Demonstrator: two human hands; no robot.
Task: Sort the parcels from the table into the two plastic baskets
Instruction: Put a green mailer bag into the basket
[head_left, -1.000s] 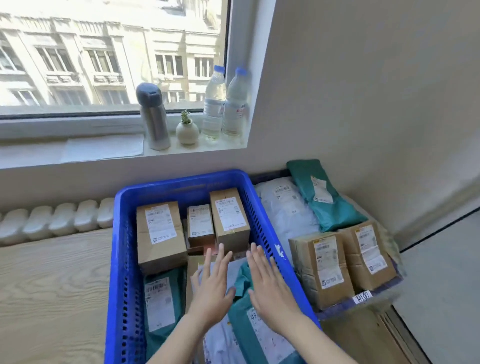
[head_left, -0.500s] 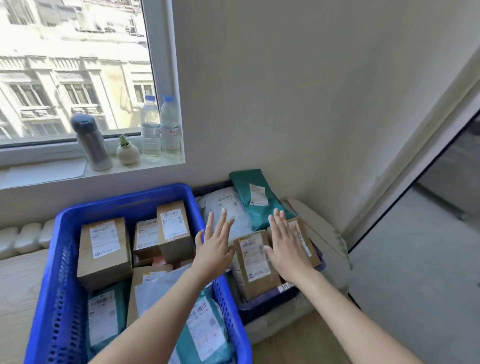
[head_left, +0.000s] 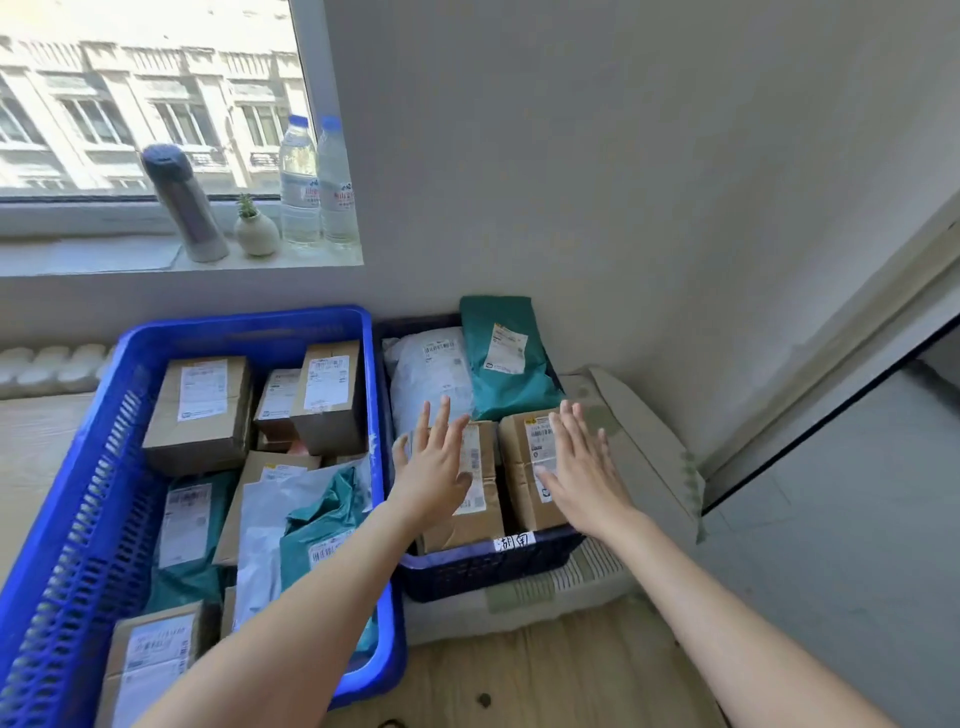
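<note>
A white tag (head_left: 514, 542) on the near rim of the dark blue basket (head_left: 488, 571), just below the 2 hands, carries 2 handwritten Chinese characters that look like "湖南". The shipping labels on the parcels and the red print on the 2 water bottles (head_left: 317, 182) are too small to read.

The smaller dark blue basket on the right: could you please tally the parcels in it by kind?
Brown cardboard boxes: 2
White plastic mailer bag: 1
Green plastic mailer bag: 1
Total in the dark blue plastic basket: 4
</note>
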